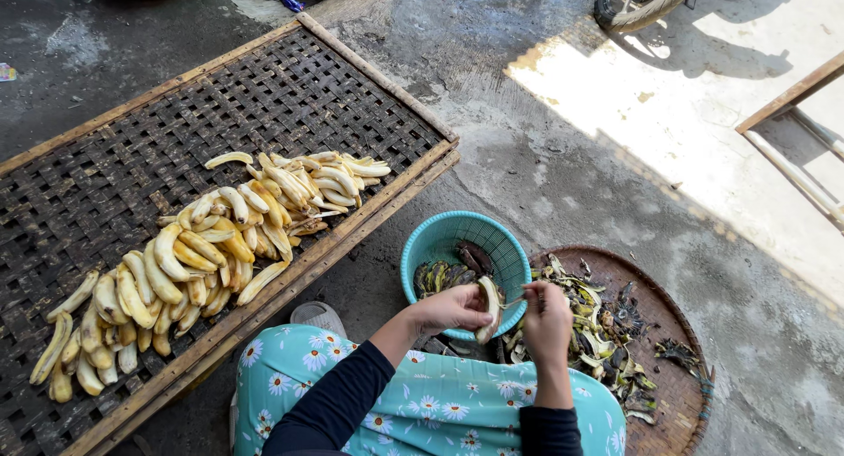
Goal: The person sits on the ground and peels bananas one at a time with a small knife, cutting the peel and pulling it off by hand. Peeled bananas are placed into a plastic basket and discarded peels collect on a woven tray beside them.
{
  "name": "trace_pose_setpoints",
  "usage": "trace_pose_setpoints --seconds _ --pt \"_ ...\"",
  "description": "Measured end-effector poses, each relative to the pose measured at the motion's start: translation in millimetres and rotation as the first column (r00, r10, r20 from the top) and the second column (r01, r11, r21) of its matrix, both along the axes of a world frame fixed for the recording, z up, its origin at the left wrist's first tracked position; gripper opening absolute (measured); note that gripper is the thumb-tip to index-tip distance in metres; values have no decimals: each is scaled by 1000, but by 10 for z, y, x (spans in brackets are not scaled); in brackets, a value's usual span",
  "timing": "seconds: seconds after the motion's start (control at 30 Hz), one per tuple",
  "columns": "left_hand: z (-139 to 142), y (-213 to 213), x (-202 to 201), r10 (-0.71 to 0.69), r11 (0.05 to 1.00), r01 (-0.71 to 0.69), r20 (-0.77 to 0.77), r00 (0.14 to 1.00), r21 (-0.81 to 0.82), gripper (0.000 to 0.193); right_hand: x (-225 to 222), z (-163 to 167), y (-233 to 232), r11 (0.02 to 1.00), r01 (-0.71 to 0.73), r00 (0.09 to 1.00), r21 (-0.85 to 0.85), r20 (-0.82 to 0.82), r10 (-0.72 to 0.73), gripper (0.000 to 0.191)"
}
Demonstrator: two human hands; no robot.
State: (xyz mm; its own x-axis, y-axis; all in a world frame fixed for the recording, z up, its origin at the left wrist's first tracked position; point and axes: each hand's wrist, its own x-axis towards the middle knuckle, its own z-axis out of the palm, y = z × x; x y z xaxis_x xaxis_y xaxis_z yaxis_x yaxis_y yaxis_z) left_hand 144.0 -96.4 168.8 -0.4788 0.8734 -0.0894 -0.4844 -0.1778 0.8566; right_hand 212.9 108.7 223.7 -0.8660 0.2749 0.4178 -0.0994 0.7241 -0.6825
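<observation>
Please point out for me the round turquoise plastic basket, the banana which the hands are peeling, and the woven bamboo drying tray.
Round turquoise plastic basket point(431, 240): head view, on its left rim.
Pale half-peeled banana point(489, 308): head view, on its bare flesh between the hands.
Dark woven bamboo drying tray point(290, 95): head view, on bare weave above the peeled bananas.

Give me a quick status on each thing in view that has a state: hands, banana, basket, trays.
left hand: closed around the banana
right hand: pinching a strip of peel, pulling it off
banana: partly peeled, held over the basket
teal basket: upright, holds a few dark unpeeled bananas
peeled bananas: bare, laid in rows
woven drying rack: flat on the ground, partly filled
round woven tray: heaped with dark peels
</observation>
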Motion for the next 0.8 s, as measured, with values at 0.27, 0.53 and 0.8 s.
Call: trace_pose_setpoints --seconds 0.27,0.53,0.8 --pt "243 7 114 -99 995 100 63 993 -10 42 199 45 895 826 557 830 85 -84 -551 21" --pt "-153 393 183 547 834 -550 209 811 -49 33 -21 -181 50 672 80 947 -736 266 179 31" --pt "-308 431 156 657 749 -656 222 720 -90 27 -100 -377 -293 749 -58 966 -660 153 209 23"
